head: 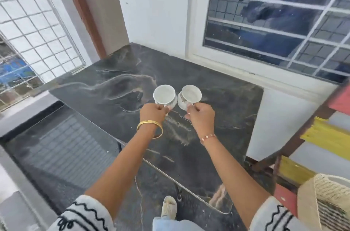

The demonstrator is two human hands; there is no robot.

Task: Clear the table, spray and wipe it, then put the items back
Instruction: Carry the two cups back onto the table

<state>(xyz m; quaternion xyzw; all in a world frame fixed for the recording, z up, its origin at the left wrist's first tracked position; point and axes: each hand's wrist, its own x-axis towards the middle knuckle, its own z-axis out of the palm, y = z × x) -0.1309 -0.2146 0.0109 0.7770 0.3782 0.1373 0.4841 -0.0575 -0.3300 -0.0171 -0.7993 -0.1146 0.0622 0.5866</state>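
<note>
Each hand's grip holds a white cup [164,95] over dark marble table [117,81].

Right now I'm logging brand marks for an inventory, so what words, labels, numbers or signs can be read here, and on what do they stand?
None: no readable text shows anywhere in this view.
Left white ceramic cup, held by the left hand: a blurred decoration, no lettering to be made out.
Right white ceramic cup, held by the right hand: a dark and gold ornament, too blurred to tell if it holds letters.
Dark marble table: veining only.
</note>
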